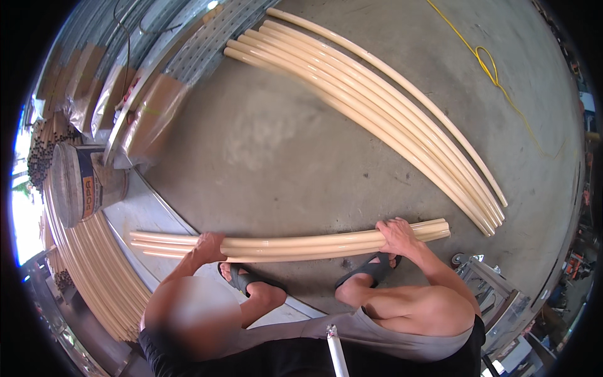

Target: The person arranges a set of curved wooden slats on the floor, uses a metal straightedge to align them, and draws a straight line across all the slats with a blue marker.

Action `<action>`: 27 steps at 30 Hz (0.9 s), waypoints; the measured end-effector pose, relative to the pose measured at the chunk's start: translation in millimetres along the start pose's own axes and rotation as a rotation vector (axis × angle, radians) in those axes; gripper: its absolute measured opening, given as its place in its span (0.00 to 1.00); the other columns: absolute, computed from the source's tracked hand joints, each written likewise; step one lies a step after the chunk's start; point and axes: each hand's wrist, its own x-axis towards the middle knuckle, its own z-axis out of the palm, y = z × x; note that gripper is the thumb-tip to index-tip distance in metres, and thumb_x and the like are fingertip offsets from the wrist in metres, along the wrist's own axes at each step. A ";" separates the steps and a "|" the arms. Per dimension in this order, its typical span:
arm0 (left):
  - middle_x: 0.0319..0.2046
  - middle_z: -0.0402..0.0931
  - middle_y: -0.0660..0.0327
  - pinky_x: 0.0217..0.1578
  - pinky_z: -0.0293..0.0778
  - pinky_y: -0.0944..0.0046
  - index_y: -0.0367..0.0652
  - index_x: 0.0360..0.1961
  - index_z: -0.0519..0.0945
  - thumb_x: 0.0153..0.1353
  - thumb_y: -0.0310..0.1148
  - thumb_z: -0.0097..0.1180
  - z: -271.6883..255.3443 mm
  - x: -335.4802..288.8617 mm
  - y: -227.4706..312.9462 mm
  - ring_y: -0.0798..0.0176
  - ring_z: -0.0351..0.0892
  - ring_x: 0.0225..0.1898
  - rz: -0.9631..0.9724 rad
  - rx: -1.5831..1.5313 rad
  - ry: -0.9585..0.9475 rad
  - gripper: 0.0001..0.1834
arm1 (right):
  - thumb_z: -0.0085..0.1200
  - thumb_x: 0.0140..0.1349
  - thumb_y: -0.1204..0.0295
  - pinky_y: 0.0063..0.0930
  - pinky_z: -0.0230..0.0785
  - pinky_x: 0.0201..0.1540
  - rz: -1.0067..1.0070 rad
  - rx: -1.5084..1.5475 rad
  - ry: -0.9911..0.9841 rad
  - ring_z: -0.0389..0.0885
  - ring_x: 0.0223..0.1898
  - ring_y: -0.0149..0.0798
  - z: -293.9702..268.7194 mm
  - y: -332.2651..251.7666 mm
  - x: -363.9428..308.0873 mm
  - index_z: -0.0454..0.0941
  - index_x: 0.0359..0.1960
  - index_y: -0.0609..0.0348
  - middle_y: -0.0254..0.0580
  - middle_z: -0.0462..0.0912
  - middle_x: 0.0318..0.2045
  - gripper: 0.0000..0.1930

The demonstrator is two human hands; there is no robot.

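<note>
A short bundle of cream-coloured pipes (301, 245) lies crosswise in front of my feet. My left hand (211, 247) is closed around the bundle left of its middle. Towards the other end, my right hand (397, 236) grips it from above, fingers wrapped over the far side. The pipes' ends stick out past both hands, slightly staggered at the left. Farther off, a row of similar long cream pipes (364, 107) lies on the floor, with one pipe (402, 85) a little apart from the others.
A stack of cream pipes (94, 270) lies at the left beside a dirty bucket (78, 182). Wrapped metal profiles (157, 107) fill the upper left. A yellow cord (487, 63) runs over the concrete floor. A wheeled metal frame (496, 295) stands at right; a cigarette (336, 355) shows at the lower edge.
</note>
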 end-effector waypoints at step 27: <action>0.24 0.75 0.50 0.37 0.70 0.50 0.41 0.29 0.70 0.39 0.25 0.63 -100.2 125.4 291.1 0.44 0.78 0.30 0.689 0.303 0.355 0.16 | 0.68 0.40 0.67 0.44 0.63 0.58 0.761 0.030 0.513 0.76 0.54 0.47 56.3 115.9 -225.7 0.73 0.49 0.53 0.42 0.80 0.44 0.30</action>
